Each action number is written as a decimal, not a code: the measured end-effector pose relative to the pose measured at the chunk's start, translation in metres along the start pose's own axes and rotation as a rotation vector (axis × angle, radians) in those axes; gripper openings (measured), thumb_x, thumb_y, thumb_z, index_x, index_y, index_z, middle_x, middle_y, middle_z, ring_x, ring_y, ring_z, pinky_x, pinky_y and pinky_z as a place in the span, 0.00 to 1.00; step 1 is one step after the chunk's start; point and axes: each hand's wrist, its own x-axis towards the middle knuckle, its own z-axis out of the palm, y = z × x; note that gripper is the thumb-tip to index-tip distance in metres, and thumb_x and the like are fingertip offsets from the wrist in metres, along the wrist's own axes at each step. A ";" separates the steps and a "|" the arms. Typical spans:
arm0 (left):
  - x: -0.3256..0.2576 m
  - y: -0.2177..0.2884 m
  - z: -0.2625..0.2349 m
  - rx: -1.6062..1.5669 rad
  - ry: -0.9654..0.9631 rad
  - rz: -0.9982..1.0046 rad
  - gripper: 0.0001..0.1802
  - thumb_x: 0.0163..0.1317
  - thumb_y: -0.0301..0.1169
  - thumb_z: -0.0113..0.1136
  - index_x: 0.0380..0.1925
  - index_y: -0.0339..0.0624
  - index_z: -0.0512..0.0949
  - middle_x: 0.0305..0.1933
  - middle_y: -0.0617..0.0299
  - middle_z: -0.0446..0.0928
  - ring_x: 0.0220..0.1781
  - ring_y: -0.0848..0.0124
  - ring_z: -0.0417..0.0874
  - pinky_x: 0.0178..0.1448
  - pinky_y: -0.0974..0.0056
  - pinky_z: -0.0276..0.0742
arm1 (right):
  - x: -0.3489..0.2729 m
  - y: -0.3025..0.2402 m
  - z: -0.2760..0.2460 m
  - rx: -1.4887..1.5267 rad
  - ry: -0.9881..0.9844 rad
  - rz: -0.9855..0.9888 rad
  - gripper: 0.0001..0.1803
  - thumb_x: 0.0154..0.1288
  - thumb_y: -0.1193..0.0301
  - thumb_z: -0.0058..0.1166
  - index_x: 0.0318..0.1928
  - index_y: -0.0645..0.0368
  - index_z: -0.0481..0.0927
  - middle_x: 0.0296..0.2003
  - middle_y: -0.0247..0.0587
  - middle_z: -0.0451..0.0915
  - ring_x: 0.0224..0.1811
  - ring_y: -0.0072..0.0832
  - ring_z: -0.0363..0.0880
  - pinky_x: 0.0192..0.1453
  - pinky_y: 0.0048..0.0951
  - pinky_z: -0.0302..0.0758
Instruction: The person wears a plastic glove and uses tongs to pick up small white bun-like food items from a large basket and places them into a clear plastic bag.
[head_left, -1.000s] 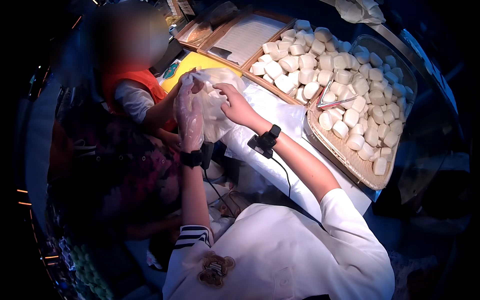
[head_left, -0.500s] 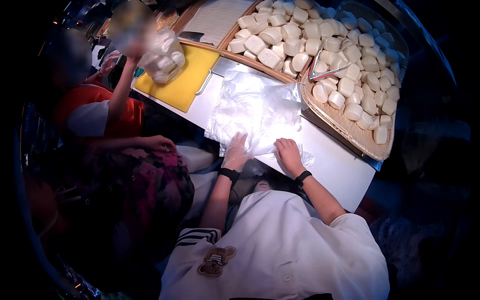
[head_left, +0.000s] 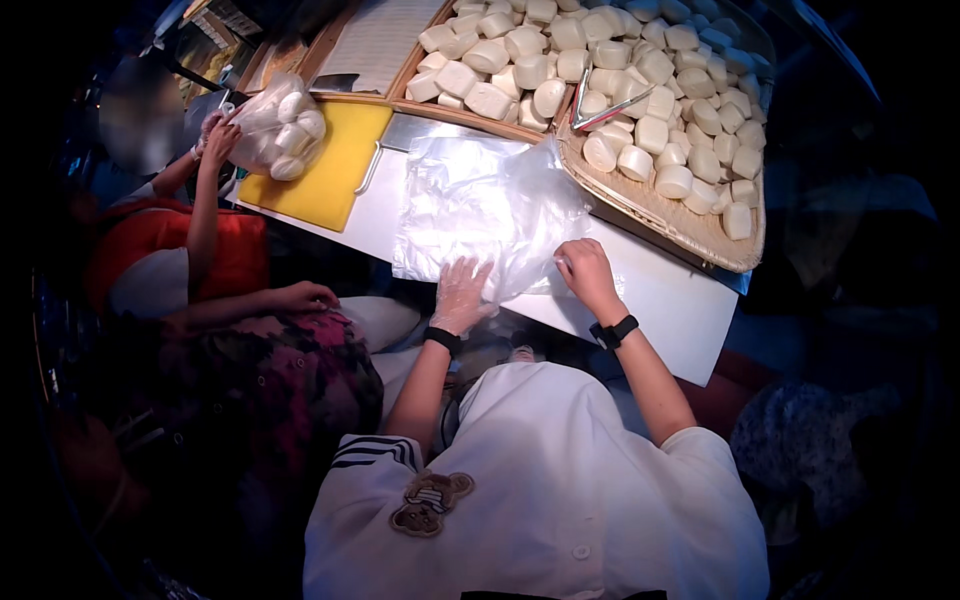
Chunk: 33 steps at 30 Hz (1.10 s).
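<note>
A pile of clear plastic bags (head_left: 480,205) lies on the white counter (head_left: 670,300) in front of me. My left hand (head_left: 462,295), in a thin clear glove, rests flat on the near edge of the pile with fingers spread. My right hand (head_left: 585,270) is bare, with a black watch on its wrist, and pinches the top bag at its near right corner. Behind the bags stand a woven tray (head_left: 650,205) and a wooden tray (head_left: 470,112), both full of white steamed buns (head_left: 690,120). Metal tongs (head_left: 610,108) lie between the trays.
At the left another person in an orange top holds up a clear bag filled with buns (head_left: 280,135) with a gloved hand (head_left: 215,140), over a yellow board (head_left: 325,170). A second person in a dark patterned garment (head_left: 260,390) sits close at my left.
A second ago my hands held the filled bag up toward the person at the left. That person holds it now, and both my hands have come down onto the pile of empty bags.
</note>
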 end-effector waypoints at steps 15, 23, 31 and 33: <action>-0.053 -0.037 0.017 -1.478 -0.304 -0.820 0.23 0.63 0.45 0.61 0.49 0.38 0.76 0.37 0.61 0.79 0.34 0.76 0.78 0.31 0.69 0.71 | -0.029 0.024 -0.013 0.255 -0.088 0.268 0.06 0.55 0.71 0.60 0.30 0.58 0.76 0.28 0.43 0.79 0.38 0.42 0.78 0.50 0.41 0.69; -0.031 -0.005 0.002 -2.098 0.206 -0.526 0.16 0.71 0.33 0.50 0.53 0.36 0.73 0.52 0.57 0.75 0.53 0.69 0.77 0.53 0.64 0.77 | -0.074 0.015 -0.035 0.080 -0.130 0.107 0.05 0.65 0.70 0.50 0.35 0.57 0.75 0.32 0.42 0.77 0.42 0.41 0.76 0.54 0.39 0.68; 0.040 0.085 -0.102 -1.666 0.493 -0.445 0.27 0.74 0.39 0.41 0.64 0.30 0.62 0.67 0.51 0.64 0.64 0.62 0.69 0.68 0.59 0.65 | -0.098 -0.002 -0.070 0.763 0.017 0.357 0.09 0.75 0.67 0.43 0.43 0.60 0.71 0.34 0.31 0.71 0.36 0.20 0.67 0.45 0.26 0.68; 0.055 0.088 -0.109 -1.726 0.341 -0.145 0.30 0.73 0.46 0.41 0.64 0.33 0.63 0.66 0.51 0.66 0.66 0.61 0.68 0.70 0.58 0.62 | -0.099 0.007 -0.071 0.897 0.013 0.411 0.10 0.76 0.67 0.42 0.46 0.60 0.72 0.37 0.31 0.73 0.38 0.20 0.70 0.46 0.26 0.70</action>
